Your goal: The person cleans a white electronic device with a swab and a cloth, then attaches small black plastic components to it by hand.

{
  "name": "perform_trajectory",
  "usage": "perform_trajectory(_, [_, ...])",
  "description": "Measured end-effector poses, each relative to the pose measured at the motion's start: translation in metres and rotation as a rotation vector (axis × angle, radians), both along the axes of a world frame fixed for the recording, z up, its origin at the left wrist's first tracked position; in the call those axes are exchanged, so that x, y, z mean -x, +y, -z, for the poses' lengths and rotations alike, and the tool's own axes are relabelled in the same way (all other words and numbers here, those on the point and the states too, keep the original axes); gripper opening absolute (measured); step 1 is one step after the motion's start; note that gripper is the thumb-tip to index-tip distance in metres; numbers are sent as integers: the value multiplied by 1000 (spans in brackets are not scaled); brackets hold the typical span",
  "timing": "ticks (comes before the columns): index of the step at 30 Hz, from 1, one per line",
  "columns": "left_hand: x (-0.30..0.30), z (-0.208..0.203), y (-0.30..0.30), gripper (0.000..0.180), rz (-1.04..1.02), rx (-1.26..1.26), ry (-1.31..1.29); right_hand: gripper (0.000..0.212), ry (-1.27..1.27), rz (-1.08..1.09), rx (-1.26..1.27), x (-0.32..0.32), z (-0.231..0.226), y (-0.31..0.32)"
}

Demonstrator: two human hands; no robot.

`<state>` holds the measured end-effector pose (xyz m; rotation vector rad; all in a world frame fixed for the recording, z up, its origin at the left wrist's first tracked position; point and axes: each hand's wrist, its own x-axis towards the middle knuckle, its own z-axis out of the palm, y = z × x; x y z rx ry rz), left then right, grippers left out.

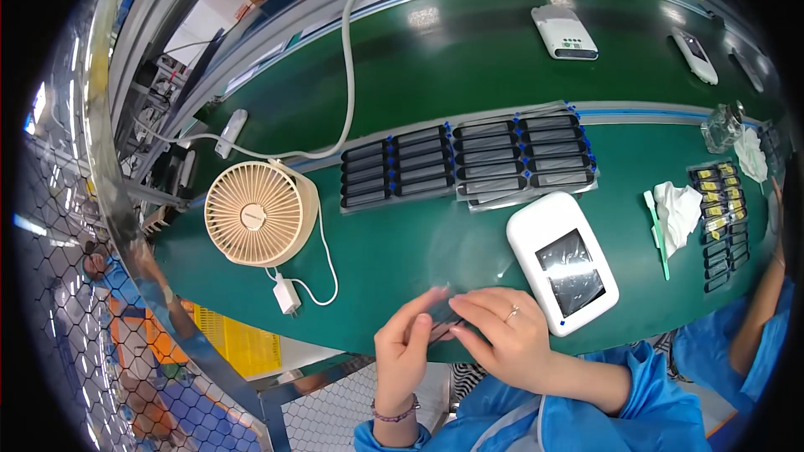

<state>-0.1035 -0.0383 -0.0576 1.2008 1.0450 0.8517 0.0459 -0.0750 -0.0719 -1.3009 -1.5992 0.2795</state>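
Together, left hand [404, 350], right hand [512, 341] pinch dark piece [442, 313]; white device [563, 264] right, fan [255, 214] left.

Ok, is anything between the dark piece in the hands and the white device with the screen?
Only the right hand, which grips the dark piece, sits between it and the white device; no other object shows in that gap.

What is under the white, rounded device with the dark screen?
The white, rounded device lies screen-up on the green tabletop, which shows around its edges. The patch directly beneath is covered, so anything else there cannot be seen.
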Motion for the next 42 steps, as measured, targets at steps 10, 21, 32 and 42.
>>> perform_trajectory(10, [22,14,-2,33,65,11,-286,28,-5,90,28,-5,-10,6])
perform_trajectory(21, [7,14,-3,67,5,-166,-435,18,471,-142,258,-19,-14,3])
perform_trajectory(32, [19,3,21,87,196,421,-479,9,-95,-209,-244,-12,-6,-5])
perform_trajectory(42, [-11,-3,38,28,-148,21,202,16,-235,-278,-210,-5,-4,-18])
